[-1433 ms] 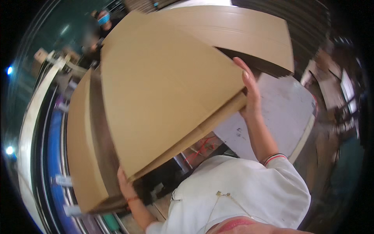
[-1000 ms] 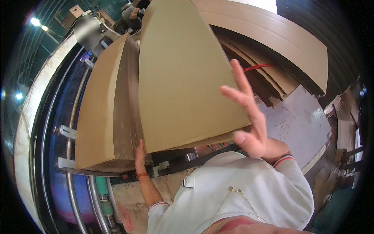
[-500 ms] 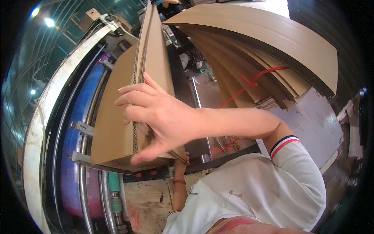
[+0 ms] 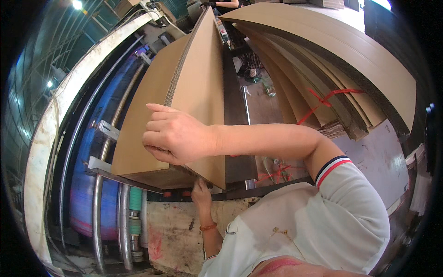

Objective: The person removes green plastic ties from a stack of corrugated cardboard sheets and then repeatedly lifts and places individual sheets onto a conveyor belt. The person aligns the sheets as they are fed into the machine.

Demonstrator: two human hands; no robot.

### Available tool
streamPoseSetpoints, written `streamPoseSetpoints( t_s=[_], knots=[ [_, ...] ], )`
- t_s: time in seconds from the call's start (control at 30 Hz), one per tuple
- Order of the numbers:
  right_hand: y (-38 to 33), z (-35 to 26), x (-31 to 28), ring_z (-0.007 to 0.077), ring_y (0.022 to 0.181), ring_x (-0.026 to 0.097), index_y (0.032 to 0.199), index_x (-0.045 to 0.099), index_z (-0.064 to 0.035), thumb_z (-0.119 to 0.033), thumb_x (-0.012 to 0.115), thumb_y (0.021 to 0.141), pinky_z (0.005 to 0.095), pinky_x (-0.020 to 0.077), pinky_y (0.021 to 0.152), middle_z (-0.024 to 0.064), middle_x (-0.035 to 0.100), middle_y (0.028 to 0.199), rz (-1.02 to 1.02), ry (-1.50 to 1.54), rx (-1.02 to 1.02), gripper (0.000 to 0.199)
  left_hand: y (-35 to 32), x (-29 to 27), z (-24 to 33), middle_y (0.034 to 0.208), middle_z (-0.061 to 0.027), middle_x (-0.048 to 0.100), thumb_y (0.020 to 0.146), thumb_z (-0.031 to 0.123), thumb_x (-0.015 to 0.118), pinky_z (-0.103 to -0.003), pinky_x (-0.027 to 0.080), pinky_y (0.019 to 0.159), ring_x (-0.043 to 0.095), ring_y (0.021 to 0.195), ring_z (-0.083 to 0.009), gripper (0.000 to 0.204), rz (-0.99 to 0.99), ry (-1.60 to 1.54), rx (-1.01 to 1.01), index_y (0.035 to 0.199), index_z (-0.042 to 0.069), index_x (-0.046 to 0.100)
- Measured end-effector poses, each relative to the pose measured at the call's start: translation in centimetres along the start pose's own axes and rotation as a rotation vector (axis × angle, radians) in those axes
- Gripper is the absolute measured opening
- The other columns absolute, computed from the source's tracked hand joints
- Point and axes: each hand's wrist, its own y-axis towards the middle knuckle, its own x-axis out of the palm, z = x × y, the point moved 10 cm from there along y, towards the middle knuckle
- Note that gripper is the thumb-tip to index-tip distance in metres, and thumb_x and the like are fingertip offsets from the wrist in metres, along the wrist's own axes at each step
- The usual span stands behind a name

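Note:
My right hand (image 4: 177,138) is closed over the upper edge of upright brown corrugated cardboard sheets (image 4: 203,87), its forearm crossing in front of them. The sheets lean beside a stack of cardboard (image 4: 145,124) that lies on the machine bed. Low at the near corner, my left hand (image 4: 201,195) grips the lower edge of the cardboard, an orange band around its wrist. Its fingertips are partly hidden by the cardboard.
To the left run metal rollers (image 4: 98,198) and a blue and purple drum (image 4: 94,184) behind a pale machine frame (image 4: 39,180). At right, a fanned cardboard pile (image 4: 350,55) with red strapping (image 4: 323,102) rests on a grey surface (image 4: 374,157). A person (image 4: 226,4) is at the far end.
My right hand has closed from spread fingers onto the cardboard edge. My left hand has shifted left along the lower edge. The view has turned slightly.

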Motion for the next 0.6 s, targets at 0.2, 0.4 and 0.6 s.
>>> streamPoseSetpoints(
  t_s=[0.2,0.4,0.6],
  knots=[
    [1.2,-0.3,0.7,0.0315,0.118,0.05,0.113,0.057,-0.0058,-0.03,0.07,0.081,0.053,0.0298,0.111,0.0133,0.054,0.117,0.123,-0.031,-0.024,0.042,-1.8,-0.7,6.3,0.136,-0.0292,0.043,0.088,0.023,0.066,-0.045,0.042,0.1,0.047,0.126,-0.0383,0.078,0.703,-0.28,0.391,0.142,-0.011,0.021],
    [-5.7,2.6,1.9,0.0364,0.125,0.045,0.119,0.054,-0.0059,-0.034,0.068,0.083,0.0488,0.0361,0.106,0.0178,0.047,0.135,0.043,-0.059,0.107,0.048,-0.6,-4.3,4.3,0.126,-0.026,0.054,0.088,0.025,0.07,-0.041,0.05,0.088,0.059,0.108,-0.0353,0.064,1.019,-0.196,0.232,0.135,-0.007,0.041],
    [-25.1,8.2,6.0,0.0348,0.11,0.055,0.106,0.065,-0.0069,-0.026,0.065,0.086,0.0427,0.0479,0.092,0.0129,0.058,0.123,-0.356,0.138,0.695,0.027,1.4,-6.6,5.1,0.098,-0.0188,0.071,0.086,0.022,0.073,-0.038,0.052,0.078,0.069,0.087,-0.0267,0.037,0.643,-0.259,-0.001,0.104,-0.01,0.065]
  ],
)
